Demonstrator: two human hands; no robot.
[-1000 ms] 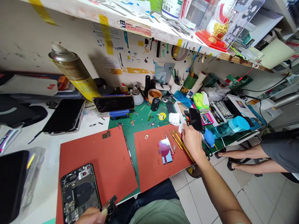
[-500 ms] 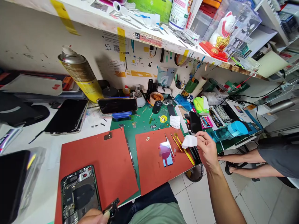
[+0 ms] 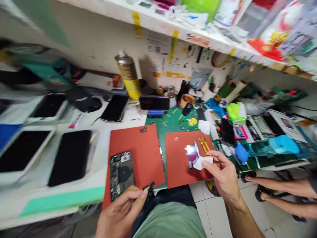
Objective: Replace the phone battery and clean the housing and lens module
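My left hand [image 3: 120, 208] pinches a small black camera module [image 3: 150, 189] between thumb and fingertips, over the near edge of the bench. Just beyond it, an opened phone body [image 3: 126, 176] with its inner parts bare lies on the left red mat [image 3: 146, 148]. A small piece of white wipe [image 3: 201, 163] is gripped in my right hand [image 3: 224, 173], above the right red mat [image 3: 175, 172]. Under and behind the wipe lie a shiny reflective piece [image 3: 190, 150], a silver screwdriver [image 3: 196, 147] and yellow-handled tools [image 3: 204, 144].
A phone on a blue stand [image 3: 155, 114] and a spray can [image 3: 128, 74] stand at the back. Several dark-screened phones [image 3: 71, 157] lie on the left. A blue air blower [image 3: 241, 153] sits at right. Overhead runs a cluttered shelf [image 3: 153, 21]. Another person's legs [image 3: 279, 185] show at right.
The view has swung left. My right hand has brought the white wipe inward and lower, over the right mat. More of my left hand now shows, still pinching the camera module.
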